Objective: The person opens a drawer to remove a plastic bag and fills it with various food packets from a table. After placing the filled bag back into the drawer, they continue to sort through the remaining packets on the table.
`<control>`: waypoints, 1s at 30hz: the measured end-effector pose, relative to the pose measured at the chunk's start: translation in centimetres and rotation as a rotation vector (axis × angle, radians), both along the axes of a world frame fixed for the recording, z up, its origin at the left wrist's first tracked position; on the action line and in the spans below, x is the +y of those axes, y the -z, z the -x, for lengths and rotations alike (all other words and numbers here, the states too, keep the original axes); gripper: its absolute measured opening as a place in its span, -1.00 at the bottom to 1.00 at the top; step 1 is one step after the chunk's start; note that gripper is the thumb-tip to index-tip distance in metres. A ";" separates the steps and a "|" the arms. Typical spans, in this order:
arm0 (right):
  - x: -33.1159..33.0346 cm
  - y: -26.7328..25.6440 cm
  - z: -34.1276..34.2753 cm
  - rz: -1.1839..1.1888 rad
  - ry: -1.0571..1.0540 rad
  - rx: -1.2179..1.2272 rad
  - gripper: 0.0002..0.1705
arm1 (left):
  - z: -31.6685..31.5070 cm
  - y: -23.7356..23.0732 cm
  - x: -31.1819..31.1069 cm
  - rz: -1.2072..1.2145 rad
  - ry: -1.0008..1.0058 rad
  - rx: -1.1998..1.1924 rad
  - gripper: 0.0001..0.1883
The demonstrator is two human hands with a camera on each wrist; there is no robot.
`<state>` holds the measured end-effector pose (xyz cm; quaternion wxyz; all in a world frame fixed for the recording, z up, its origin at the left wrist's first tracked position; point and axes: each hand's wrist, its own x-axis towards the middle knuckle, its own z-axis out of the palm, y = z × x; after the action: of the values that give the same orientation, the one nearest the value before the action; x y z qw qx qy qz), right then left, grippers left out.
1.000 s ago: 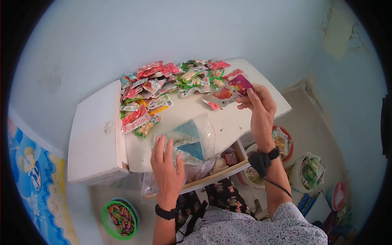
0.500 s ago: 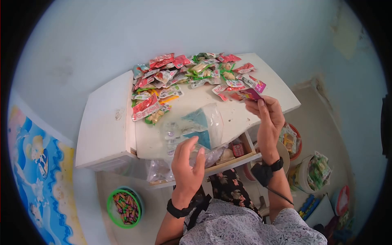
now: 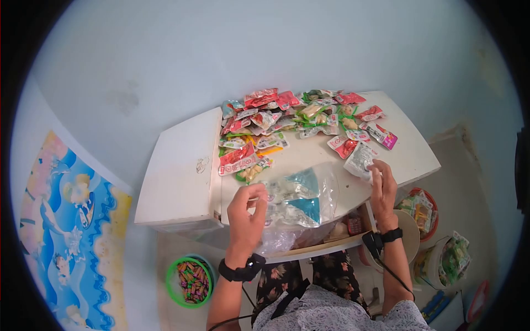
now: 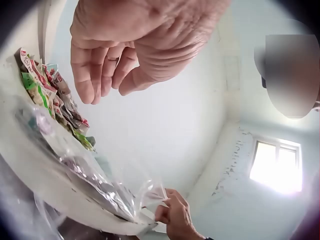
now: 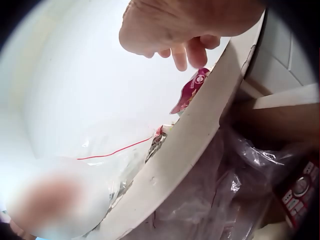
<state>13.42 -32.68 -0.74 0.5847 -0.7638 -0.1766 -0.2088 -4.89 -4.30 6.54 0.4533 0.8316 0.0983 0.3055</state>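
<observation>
My right hand (image 3: pixel 383 190) pinches the edge of a snack packet (image 3: pixel 360 160), silvery back up, over the table's right part. In the right wrist view, a purple printed packet (image 5: pixel 191 92) shows right at that hand's fingertips. My left hand (image 3: pixel 247 220) has loosely bent fingers and holds nothing; it hovers at the left edge of a clear plastic bag (image 3: pixel 327 190) with blue panels. Beside the right hand's packet lie a red packet (image 3: pixel 341 144) and a white-and-purple one (image 3: pixel 383 136). Several more sealed snack packets (image 3: pixel 265 122) are heaped at the table's back left.
The white table (image 3: pixel 408 149) has an open drawer (image 3: pixel 309 251) at its front, with plastic and a red box inside. A white cabinet (image 3: pixel 176 171) adjoins its left. Floor containers include a green-rimmed basket (image 3: pixel 170 284), a red basket (image 3: pixel 434 218) and a white bucket (image 3: pixel 428 270).
My right hand has lowered its packet toward the table's front and turned it from printed side to silvery back. My left hand has lifted off the clear bag to its left edge. The head view has shifted.
</observation>
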 end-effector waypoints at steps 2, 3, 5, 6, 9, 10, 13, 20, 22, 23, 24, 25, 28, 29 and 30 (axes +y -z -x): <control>-0.3 1.1 -1.7 0.041 0.034 -0.010 -0.69 | -1.3 -0.5 1.6 -0.054 -0.006 0.000 -0.80; 0.0 1.0 -2.2 0.061 0.051 -0.016 -0.68 | -2.0 -0.9 2.4 -0.088 0.000 -0.001 -0.81; 0.3 0.5 -2.5 -0.005 0.070 0.001 -0.69 | -3.5 -2.4 4.0 -0.154 0.002 0.008 -0.82; 0.3 0.5 -2.5 -0.024 0.086 -0.003 -0.69 | -4.3 -3.5 5.1 -0.189 0.000 0.020 -0.83; 0.0 1.2 -2.7 -0.068 0.109 0.010 -0.69 | -7.1 -7.2 8.6 -0.299 -0.019 0.071 -0.81; 0.0 0.2 -1.9 -0.125 0.094 0.088 -0.70 | -7.9 -8.5 9.9 -0.337 -0.028 0.093 -0.80; 0.2 0.4 -1.8 -0.241 0.063 0.139 -0.70 | -11.3 -10.6 15.5 -0.386 -0.032 0.148 -0.81; -0.2 1.4 -1.9 -0.235 0.060 0.107 -0.70 | -18.5 -11.6 22.8 -0.680 -0.150 0.355 -0.70; -0.3 1.2 -1.9 -0.206 0.079 0.108 -0.69 | -21.1 -10.7 24.6 -0.773 -0.169 0.436 -0.67; -0.2 1.1 -1.9 -0.208 0.084 0.106 -0.68 | -22.4 -10.2 25.5 -0.817 -0.159 0.429 -0.66; -0.2 0.9 -1.8 -0.209 0.089 0.105 -0.68 | -23.6 -9.6 26.4 -0.859 -0.150 0.423 -0.64; -0.1 0.8 -1.8 -0.208 0.092 0.106 -0.67 | -24.5 -9.1 27.0 -0.899 -0.140 0.419 -0.63; 0.1 1.0 -1.9 -0.248 0.088 0.122 -0.67 | -27.2 -7.8 28.5 -0.965 -0.169 0.459 -0.59; 0.1 1.0 -1.9 -0.264 0.089 0.133 -0.67 | -27.8 -7.4 28.8 -0.993 -0.179 0.500 -0.55; 0.0 1.0 -1.8 -0.244 0.092 0.127 -0.67 | -28.3 -7.1 29.0 -1.020 -0.186 0.540 -0.52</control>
<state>15.25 -32.64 -1.77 0.6730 -0.7060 -0.0772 -0.2065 23.37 24.70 13.63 -0.0743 0.9810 0.1236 0.1300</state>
